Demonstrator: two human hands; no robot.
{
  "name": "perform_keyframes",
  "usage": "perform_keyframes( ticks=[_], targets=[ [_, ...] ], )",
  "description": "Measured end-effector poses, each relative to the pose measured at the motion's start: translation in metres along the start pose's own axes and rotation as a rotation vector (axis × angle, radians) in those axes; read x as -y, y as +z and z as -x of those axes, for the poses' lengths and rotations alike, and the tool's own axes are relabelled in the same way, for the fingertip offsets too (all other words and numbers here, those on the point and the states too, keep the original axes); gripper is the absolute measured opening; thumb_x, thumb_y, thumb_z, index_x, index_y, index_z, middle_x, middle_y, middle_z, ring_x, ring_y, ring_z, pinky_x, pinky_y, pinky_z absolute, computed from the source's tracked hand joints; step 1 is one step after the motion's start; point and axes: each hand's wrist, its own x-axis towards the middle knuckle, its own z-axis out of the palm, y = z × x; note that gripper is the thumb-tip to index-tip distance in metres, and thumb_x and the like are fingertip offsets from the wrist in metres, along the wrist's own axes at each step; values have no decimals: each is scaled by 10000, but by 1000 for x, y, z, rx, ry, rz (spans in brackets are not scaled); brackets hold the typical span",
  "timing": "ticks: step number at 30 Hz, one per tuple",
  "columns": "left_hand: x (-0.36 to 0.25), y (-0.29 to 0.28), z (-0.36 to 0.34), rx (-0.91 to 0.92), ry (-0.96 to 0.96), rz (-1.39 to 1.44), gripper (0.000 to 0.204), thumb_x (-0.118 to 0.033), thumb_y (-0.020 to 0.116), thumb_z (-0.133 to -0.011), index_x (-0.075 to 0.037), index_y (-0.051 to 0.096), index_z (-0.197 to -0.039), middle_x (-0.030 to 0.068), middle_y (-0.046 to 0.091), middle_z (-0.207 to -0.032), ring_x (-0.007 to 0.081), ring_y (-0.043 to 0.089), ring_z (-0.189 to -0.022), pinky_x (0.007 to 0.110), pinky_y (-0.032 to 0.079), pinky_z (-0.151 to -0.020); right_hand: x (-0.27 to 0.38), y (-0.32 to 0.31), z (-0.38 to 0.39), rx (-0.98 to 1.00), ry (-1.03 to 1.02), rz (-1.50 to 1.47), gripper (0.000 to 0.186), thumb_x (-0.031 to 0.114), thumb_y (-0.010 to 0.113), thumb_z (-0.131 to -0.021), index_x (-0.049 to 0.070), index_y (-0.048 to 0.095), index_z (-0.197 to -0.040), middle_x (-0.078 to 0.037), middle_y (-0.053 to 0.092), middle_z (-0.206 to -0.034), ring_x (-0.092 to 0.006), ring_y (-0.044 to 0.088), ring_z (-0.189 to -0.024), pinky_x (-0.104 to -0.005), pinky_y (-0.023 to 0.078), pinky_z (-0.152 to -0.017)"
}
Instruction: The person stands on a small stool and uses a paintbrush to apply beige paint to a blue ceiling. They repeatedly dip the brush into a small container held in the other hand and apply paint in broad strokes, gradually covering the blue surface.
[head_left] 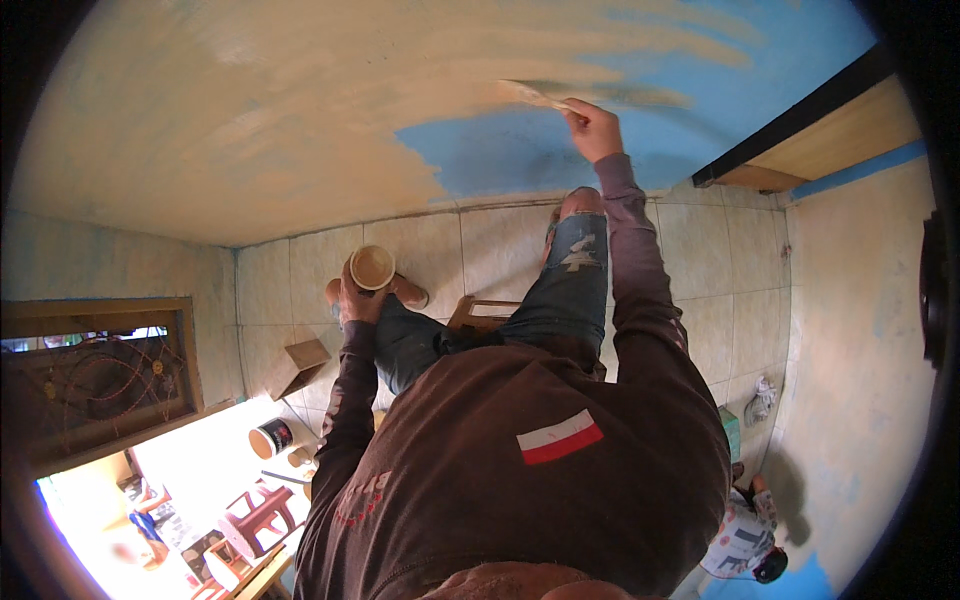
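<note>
A seated person in a dark brown sweatshirt with a red-and-white patch and ripped jeans works close to a wall, legs spread above a pale tiled floor. Beside the left knee, the left hand supports a round tub of beige paint, its fingers clamped around the side and the open mouth facing up. A wooden stool-like frame shows between the legs. Farther out, the right arm stretches forward, and the right hand grips the handle of a beige-coated brush, fingers closed together on it, the tip at the wall. Streaky beige covers most of that surface, while a bright blue area shows below and to the right of the brush. On the left, an open-ended box sits on the tiles, and a dark-labelled bucket lies toward the bright doorway, near a grilled window. At lower right, a second person in a white shirt is near the opposite wall.
</note>
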Motion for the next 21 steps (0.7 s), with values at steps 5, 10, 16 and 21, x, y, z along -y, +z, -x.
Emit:
perform_keyframes(
  ticks=[5, 10, 16, 21],
  targets=[
    [8, 10, 1, -48, 48, 46, 960, -303, 891, -662, -50, 403, -1449, 189, 580, -1333, 359, 560, -1226, 440, 467, -1010, -39, -64, 3, -33, 112, 119, 289, 262, 730, -893, 94, 739, -1128, -150, 746, -983, -241, 725, -819, -346, 566, -767],
    [-11, 0, -1, -5, 29, 110, 932, -298, 885, -669, -43, 417, -1433, 180, 621, -1279, 348, 578, -1175, 447, 471, -985, -84, -117, 6, -99, 167, 209, 282, 276, 731, -898, 113, 743, -1128, -142, 747, -990, -230, 719, -833, -357, 559, -773],
    [2, 4, 0, -26, 69, 136, 958, -309, 882, -682, -42, 382, -1453, 216, 603, -1276, 358, 586, -1164, 454, 488, -968, -98, -150, 27, -289, 259, 284, 258, 233, 727, -895, 107, 743, -1120, -137, 745, -962, -224, 714, -822, -344, 550, -762],
    [-16, -4, 1, 6, 19, 46, 965, -319, 882, -682, -43, 379, -1458, 218, 595, -1267, 373, 587, -1158, 457, 492, -969, -96, -144, 65, -452, 179, 261, 242, 189, 720, -899, 77, 738, -1113, -118, 743, -902, -172, 691, -758, -308, 539, -724]
  ],
)
